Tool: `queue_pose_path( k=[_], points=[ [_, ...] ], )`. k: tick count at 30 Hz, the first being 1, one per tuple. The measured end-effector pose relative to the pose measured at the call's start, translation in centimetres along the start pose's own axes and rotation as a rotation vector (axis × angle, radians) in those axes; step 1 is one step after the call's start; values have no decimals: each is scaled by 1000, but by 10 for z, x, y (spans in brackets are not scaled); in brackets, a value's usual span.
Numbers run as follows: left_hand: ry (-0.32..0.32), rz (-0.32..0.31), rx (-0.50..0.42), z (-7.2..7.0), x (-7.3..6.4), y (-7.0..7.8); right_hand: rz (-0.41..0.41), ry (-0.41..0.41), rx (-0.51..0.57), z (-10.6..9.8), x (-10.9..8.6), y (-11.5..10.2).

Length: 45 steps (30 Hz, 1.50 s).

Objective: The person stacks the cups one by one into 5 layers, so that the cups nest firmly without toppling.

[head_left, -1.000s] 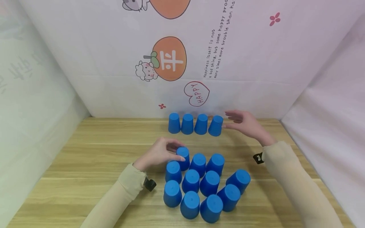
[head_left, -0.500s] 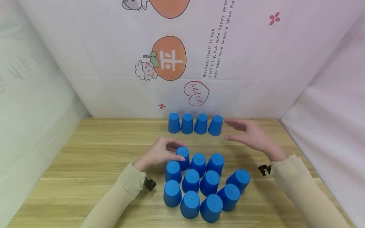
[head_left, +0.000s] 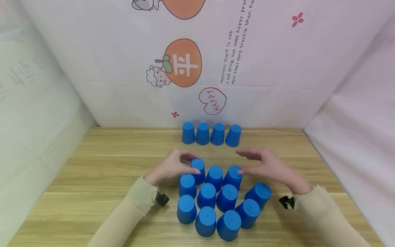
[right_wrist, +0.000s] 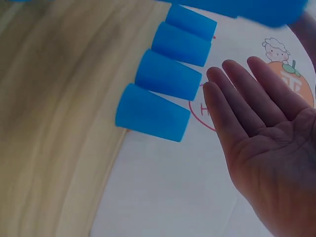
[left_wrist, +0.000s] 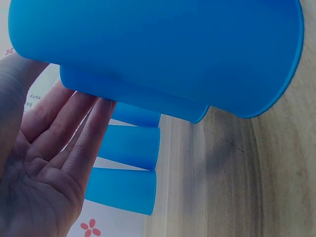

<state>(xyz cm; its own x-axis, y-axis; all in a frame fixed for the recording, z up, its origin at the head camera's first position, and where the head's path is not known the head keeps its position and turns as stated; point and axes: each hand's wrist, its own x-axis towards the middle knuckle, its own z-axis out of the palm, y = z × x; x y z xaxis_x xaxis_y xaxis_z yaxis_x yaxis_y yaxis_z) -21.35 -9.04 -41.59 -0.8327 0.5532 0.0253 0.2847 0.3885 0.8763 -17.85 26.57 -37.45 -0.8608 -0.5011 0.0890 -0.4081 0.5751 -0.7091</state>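
Upside-down blue cups stand on the wooden table. My left hand holds the blue cup at the far left corner of the near group, thumb on its near side and fingers behind. In the left wrist view, fingertips meet the side of a blue cup. My right hand is beside the group's far right cup, fingers stretched out and thumb tip overlapping that cup's top edge. Whether the thumb touches cannot be told. The right wrist view shows its palm holding nothing.
Several more blue cups stand close together at the near middle, two of them set off to the right. A row of blue cups lines the back, before a printed white cloth. Bare wood lies to the left.
My right hand has left the right end of the back row and come nearer, down to the near group's far right cup. The left hand and all cups stay put.
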Motion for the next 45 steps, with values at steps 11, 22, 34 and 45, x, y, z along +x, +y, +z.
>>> queue_pose_path(
  k=[11,22,34,45],
  points=[
    [3,-1,10,0,0,0,-6,-86,75,16,-5,5],
    [2,3,14,0,0,-1,14,-95,99,24,-7,9],
    [9,5,-2,0,-1,2,29,-56,106,19,-7,16],
    [9,4,-5,0,0,1,62,67,107,-9,-1,28]
  ],
)
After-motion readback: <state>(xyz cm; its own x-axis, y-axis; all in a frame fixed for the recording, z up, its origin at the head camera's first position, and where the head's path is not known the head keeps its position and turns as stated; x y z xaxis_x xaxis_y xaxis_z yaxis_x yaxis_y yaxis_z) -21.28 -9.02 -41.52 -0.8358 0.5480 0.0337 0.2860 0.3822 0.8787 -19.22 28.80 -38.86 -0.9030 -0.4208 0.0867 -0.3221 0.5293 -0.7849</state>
